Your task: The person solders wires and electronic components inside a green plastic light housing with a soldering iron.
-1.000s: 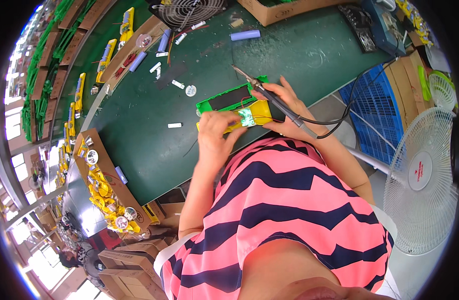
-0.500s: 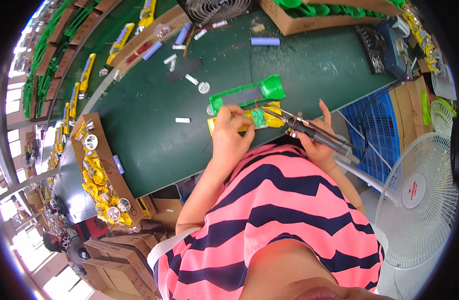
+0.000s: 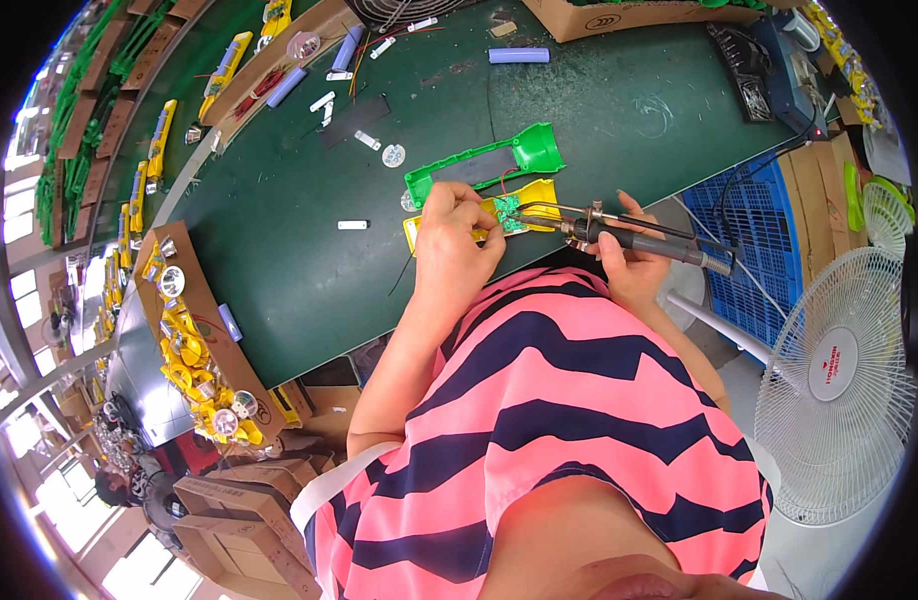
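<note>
My right hand [image 3: 634, 268] is wrapped round a soldering iron [image 3: 659, 246] with a thin metal feed tube alongside it. Its tip reaches left to a small green circuit board [image 3: 509, 211], seemingly at the surface. That board lies in a yellow plastic casing [image 3: 541, 194] near the table's front edge. My left hand [image 3: 457, 240] rests over the casing's left part, fingers curled in a pinch; what they hold is hidden. Just beyond lies a green plastic casing [image 3: 540, 150], and a thin red wire runs between the two casings.
A carton [image 3: 207, 330] of yellow casings with round reflectors stands at the left. Purple cylindrical cells [image 3: 519, 56] and small white strips [image 3: 354, 225] lie on the green table [image 3: 299, 280]. A blue soldering station [image 3: 787, 90] is at the far right, a white fan [image 3: 834, 370] to my right.
The soldering iron's tip has come down and left onto the circuit board. My right hand's raised fingers have drawn in toward the handle. My left hand stays at the yellow casing.
</note>
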A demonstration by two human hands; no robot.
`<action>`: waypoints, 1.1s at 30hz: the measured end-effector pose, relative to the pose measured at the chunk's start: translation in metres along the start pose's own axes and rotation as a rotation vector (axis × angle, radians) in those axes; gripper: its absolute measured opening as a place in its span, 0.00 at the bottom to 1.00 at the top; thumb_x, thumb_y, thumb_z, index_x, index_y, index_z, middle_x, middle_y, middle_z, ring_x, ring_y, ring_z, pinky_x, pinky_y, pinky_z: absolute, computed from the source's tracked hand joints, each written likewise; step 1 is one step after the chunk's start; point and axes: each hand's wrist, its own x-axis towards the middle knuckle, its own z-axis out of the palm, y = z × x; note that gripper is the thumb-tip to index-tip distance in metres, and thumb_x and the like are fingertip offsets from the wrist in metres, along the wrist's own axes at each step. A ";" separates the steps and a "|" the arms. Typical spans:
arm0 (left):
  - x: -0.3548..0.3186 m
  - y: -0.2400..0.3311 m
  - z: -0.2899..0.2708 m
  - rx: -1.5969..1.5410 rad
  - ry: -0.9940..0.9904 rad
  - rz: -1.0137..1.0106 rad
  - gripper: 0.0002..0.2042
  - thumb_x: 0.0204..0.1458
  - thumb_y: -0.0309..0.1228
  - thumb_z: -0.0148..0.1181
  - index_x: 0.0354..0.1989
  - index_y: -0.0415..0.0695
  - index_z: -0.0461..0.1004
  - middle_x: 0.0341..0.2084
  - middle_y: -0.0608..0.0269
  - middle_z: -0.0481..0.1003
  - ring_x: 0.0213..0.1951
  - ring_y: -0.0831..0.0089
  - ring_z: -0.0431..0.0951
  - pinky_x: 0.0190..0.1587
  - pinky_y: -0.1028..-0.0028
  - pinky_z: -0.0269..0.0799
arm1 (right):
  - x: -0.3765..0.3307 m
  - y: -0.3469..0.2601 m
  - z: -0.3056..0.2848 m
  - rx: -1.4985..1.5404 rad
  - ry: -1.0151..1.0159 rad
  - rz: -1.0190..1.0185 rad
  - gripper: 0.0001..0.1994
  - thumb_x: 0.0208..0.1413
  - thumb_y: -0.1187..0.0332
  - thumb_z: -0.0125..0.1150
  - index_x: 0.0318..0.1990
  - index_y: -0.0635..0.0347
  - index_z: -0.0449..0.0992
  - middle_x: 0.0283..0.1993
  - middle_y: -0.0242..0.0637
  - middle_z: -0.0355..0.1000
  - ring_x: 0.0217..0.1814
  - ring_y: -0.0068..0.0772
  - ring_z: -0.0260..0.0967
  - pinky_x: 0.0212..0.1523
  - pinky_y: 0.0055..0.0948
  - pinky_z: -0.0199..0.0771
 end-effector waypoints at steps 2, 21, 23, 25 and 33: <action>0.001 0.001 -0.001 -0.005 -0.003 0.000 0.04 0.31 0.19 0.59 0.17 0.37 0.70 0.30 0.58 0.67 0.31 0.67 0.72 0.30 0.74 0.71 | -0.001 0.003 0.000 -0.029 -0.022 -0.013 0.08 0.44 0.77 0.56 0.34 0.69 0.69 0.20 0.36 0.72 0.26 0.21 0.71 0.60 0.41 0.45; 0.007 0.003 -0.007 0.031 -0.083 -0.014 0.04 0.31 0.19 0.58 0.18 0.37 0.70 0.29 0.58 0.68 0.30 0.65 0.72 0.32 0.72 0.70 | -0.002 0.002 -0.011 0.080 0.099 0.113 0.09 0.45 0.79 0.56 0.36 0.70 0.68 0.32 0.44 0.71 0.32 0.24 0.71 0.50 0.31 0.65; 0.008 0.003 -0.007 0.035 -0.087 -0.011 0.04 0.31 0.19 0.58 0.18 0.37 0.70 0.29 0.58 0.68 0.30 0.65 0.72 0.32 0.72 0.70 | -0.005 0.004 -0.012 0.067 0.102 0.125 0.09 0.45 0.79 0.56 0.36 0.70 0.69 0.36 0.46 0.69 0.39 0.25 0.69 0.43 0.25 0.70; 0.008 0.002 -0.007 0.002 -0.092 -0.009 0.05 0.31 0.18 0.59 0.18 0.37 0.69 0.29 0.58 0.68 0.30 0.65 0.72 0.32 0.73 0.70 | -0.004 -0.002 -0.008 0.118 0.129 0.162 0.09 0.45 0.79 0.56 0.37 0.70 0.69 0.37 0.46 0.69 0.40 0.25 0.69 0.42 0.25 0.70; -0.010 -0.001 -0.020 0.131 -0.027 0.224 0.08 0.33 0.24 0.63 0.17 0.40 0.68 0.23 0.60 0.67 0.25 0.66 0.70 0.26 0.73 0.68 | 0.000 -0.009 -0.008 0.179 0.085 0.222 0.09 0.45 0.79 0.56 0.37 0.70 0.69 0.33 0.43 0.71 0.34 0.23 0.70 0.48 0.35 0.67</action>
